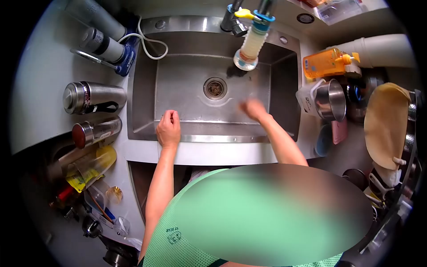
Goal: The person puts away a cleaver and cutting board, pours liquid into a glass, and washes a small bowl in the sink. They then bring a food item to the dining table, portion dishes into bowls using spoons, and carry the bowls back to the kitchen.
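My left hand (168,129) is closed over the near-left rim of the steel sink (187,75); whatever its fingers hold, if anything, is hidden. Over the right part of the basin, near its front, is my right hand (254,110), its fingers smeared by motion. Between and beyond both hands lies the round drain (215,88), with brownish matter in its strainer. A faucet with a clear ribbed filter (250,46) hangs over the back right of the basin, beyond my right hand.
Right of the sink are an orange soap bottle (323,63), a metal pot (331,100) and a tan board (387,124). Along the left stand a steel thermos (95,97), a red-capped flask (96,131) and a white cord (144,41).
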Demonstrator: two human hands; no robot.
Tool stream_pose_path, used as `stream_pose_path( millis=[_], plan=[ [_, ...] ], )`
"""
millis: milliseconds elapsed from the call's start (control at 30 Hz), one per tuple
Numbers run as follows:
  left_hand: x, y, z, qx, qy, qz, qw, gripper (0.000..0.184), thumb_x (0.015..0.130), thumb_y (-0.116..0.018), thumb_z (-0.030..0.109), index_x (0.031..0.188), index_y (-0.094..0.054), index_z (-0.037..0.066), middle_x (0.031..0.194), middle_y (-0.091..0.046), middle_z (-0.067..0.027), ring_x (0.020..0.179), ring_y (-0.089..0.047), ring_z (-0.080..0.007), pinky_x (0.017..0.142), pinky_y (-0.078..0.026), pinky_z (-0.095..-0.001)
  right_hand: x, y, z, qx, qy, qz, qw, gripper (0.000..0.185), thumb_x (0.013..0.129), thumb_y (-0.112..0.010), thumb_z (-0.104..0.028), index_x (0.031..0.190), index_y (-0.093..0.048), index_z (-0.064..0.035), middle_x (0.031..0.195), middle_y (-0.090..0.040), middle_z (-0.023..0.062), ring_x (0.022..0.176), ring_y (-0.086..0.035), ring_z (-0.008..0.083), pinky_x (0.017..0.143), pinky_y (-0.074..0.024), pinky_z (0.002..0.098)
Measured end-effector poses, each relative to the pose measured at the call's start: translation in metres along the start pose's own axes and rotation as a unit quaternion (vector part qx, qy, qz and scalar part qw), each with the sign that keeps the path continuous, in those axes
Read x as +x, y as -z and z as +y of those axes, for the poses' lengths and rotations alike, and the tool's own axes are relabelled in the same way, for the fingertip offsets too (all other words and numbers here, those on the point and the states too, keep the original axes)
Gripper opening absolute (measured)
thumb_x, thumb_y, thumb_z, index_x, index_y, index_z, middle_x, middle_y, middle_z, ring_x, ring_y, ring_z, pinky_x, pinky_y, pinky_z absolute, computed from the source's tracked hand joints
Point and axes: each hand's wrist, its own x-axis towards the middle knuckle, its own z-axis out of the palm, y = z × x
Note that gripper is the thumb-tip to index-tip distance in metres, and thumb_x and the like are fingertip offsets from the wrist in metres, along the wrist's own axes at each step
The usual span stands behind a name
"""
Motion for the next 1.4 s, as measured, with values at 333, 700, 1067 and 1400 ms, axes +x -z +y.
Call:
stream_pose_path(
  millis=[333, 700, 1067, 1400],
  plan=[
    [-0.003, -0.001, 0.002, 0.031, 0.015, -0.015, 0.999, 0.023, 0.089, -0.042, 0.028, 0.086, -0.057, 0.010, 0.077, -0.062, -0.0080, 0.072, -0.059, -0.0302, 0.061, -0.044, -0.0389, -0.041, 0.001, 0.033, -0.082, -0.033, -0.173, 0.981, 0.020, 0.081, -0.048, -0.016, 0.094, -0.061, -0.0080, 0.099, -0.059, 0.0153, 0.088, -0.056, 0.0350, 0.073, -0.0454, 0.0392],
    [-0.005, -0.031, 0.060, -0.188, 0.017, -0.102, 0.977, 0.021, 0.089, -0.047, 0.019, 0.100, -0.054, 0.003, 0.089, -0.060, -0.0055, 0.076, -0.057, -0.0124, 0.070, -0.046, -0.0251, -0.074, 0.061, 0.011, 0.651, -0.158, 0.241, 0.702, 0.031, 0.085, -0.042, -0.015, 0.114, -0.047, -0.0069, 0.107, -0.057, 0.0082, 0.089, -0.059, 0.0213, 0.077, -0.0475, 0.0329],
    [-0.082, -0.061, 0.208, -0.437, -0.043, -0.533, 0.723, 0.040, 0.091, -0.044, 0.028, 0.123, -0.043, 0.003, 0.109, -0.052, -0.0073, 0.087, -0.053, -0.0109, 0.075, -0.045, -0.0243, -0.233, 0.065, -0.032, 0.879, 0.040, 0.252, 0.403, 0.039, 0.082, -0.039, -0.024, 0.116, -0.049, -0.0075, 0.114, -0.054, 0.0076, 0.099, -0.053, 0.0201, 0.082, -0.0447, 0.0369],
    [-0.251, -0.046, 0.278, -0.313, -0.073, -0.780, 0.537, 0.048, 0.091, -0.040, 0.041, 0.120, -0.045, 0.004, 0.106, -0.053, -0.0062, 0.093, -0.052, -0.0134, 0.082, -0.042, -0.0287, -0.433, -0.006, -0.080, 0.766, 0.006, 0.512, 0.389, 0.032, 0.085, -0.051, -0.013, 0.116, -0.047, -0.0059, 0.111, -0.054, 0.0057, 0.103, -0.053, 0.0175, 0.089, -0.0427, 0.0333]
  ],
)
